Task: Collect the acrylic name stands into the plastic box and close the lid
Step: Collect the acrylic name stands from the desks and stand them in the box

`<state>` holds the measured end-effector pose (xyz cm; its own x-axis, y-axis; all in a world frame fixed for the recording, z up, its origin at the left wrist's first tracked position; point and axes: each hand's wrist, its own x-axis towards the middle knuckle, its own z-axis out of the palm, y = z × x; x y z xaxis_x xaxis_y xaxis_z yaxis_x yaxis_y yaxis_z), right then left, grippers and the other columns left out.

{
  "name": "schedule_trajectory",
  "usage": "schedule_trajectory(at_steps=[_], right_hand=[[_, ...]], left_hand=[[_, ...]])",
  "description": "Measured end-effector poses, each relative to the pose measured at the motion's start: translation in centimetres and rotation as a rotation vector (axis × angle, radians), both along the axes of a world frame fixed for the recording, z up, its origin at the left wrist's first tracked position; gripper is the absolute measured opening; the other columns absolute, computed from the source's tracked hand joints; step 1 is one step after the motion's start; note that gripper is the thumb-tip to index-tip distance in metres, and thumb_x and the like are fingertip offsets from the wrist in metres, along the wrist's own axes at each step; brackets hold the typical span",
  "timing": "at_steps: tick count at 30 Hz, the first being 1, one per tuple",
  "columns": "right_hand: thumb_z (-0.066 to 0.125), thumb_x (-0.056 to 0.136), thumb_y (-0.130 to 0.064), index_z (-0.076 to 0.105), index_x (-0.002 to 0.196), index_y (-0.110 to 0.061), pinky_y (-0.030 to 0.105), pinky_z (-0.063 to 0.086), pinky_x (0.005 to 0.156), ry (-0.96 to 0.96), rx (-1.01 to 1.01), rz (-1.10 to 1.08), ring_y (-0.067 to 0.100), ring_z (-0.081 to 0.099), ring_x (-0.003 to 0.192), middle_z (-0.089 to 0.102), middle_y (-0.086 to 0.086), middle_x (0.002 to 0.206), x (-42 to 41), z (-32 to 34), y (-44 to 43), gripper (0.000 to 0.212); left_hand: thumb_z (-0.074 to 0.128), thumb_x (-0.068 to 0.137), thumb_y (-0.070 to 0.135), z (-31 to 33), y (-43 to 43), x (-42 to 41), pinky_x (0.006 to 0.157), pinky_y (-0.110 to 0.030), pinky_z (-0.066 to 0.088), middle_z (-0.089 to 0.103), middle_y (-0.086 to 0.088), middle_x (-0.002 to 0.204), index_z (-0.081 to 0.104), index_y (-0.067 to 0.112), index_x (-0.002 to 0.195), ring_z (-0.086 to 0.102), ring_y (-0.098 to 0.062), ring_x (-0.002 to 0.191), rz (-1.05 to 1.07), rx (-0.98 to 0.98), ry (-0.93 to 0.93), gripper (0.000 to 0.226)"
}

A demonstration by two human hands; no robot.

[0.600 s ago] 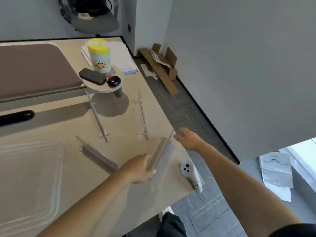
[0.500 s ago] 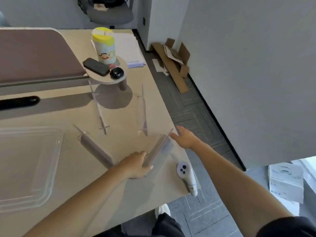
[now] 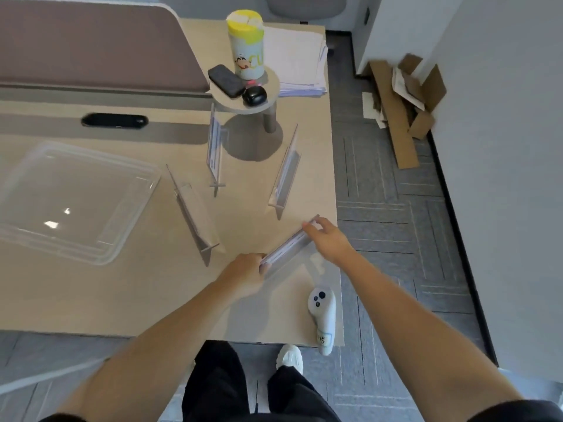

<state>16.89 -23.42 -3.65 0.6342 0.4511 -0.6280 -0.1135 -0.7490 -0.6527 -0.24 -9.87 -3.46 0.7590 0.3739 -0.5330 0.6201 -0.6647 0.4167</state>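
Note:
Several clear acrylic name stands are on the beige table. The nearest stand (image 3: 289,243) lies near the table's right edge; my left hand (image 3: 245,274) grips its near end and my right hand (image 3: 330,239) pinches its far end. Three more stands are upright: one at the middle left (image 3: 192,213), one behind it (image 3: 214,147), one to the right (image 3: 286,172). A clear plastic lid or box (image 3: 76,199) lies flat on the table's left side.
A white controller (image 3: 323,315) lies at the table's near right corner. A small round shelf (image 3: 271,88) carries a yellow-lidded canister (image 3: 246,45), a black phone (image 3: 225,80) and a black earbud case (image 3: 254,95). Papers (image 3: 297,60) are stacked behind. Cardboard (image 3: 399,108) lies on the floor.
My right hand moved in from the table edge and took the far end of the nearest stand. My left hand stays on its near end. The camera swung left.

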Motion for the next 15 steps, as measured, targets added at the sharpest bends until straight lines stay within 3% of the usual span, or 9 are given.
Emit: schedule_trajectory(at_steps=[4,7,9,12,15], right_hand=[[0.052,0.086,-0.07,0.035,0.147,-0.038,0.04,0.041,0.1,-0.031,0.118,-0.056,0.031,0.044,0.131,0.04,0.009,0.15,-0.1,1.4,-0.1,0.071],[0.06,0.084,-0.066,0.031,0.148,-0.043,0.054,0.045,0.103,0.064,0.246,-0.156,0.033,0.046,0.127,0.039,0.005,0.143,-0.8,4.1,1.2,0.074],[0.066,0.084,-0.06,0.028,0.147,-0.047,0.062,0.046,0.098,0.134,0.346,-0.188,0.031,0.046,0.121,0.035,-0.004,0.133,-1.5,6.2,2.3,0.075],[0.073,0.078,-0.055,0.028,0.146,-0.046,0.052,0.051,0.087,0.122,0.42,-0.188,0.03,0.051,0.115,0.037,0.0,0.134,-2.7,8.9,4.6,0.082],[0.073,0.057,-0.067,0.033,0.141,-0.047,0.046,0.053,0.083,0.033,0.414,-0.133,0.029,0.056,0.109,0.041,0.006,0.133,-4.2,11.1,7.6,0.095]], left_hand=[[0.038,0.099,0.028,2.1,-0.4,-0.6,0.051,-0.03,0.027,0.045,0.0,0.065,0.042,0.016,0.079,0.049,-0.029,0.069,0.028,0.001,-0.056,0.024],[0.037,0.098,0.032,4.1,0.1,-0.9,0.057,-0.03,0.036,0.061,-0.012,0.08,0.058,0.01,0.093,0.059,-0.03,0.073,0.08,-0.048,-0.114,0.03],[0.036,0.099,0.038,5.5,0.6,-1.3,0.063,-0.032,0.045,0.064,-0.011,0.085,0.06,0.011,0.104,0.065,-0.025,0.074,0.117,-0.08,-0.146,0.036],[0.034,0.098,0.047,7.9,1.3,-2.5,0.077,-0.044,0.056,0.067,-0.011,0.095,0.058,0.019,0.113,0.072,-0.019,0.073,0.182,-0.149,-0.182,0.04],[0.038,0.099,0.044,10.1,2.3,-4.4,0.081,-0.046,0.058,0.067,-0.013,0.107,0.056,0.021,0.114,0.073,-0.013,0.071,0.235,-0.217,-0.221,0.033]])
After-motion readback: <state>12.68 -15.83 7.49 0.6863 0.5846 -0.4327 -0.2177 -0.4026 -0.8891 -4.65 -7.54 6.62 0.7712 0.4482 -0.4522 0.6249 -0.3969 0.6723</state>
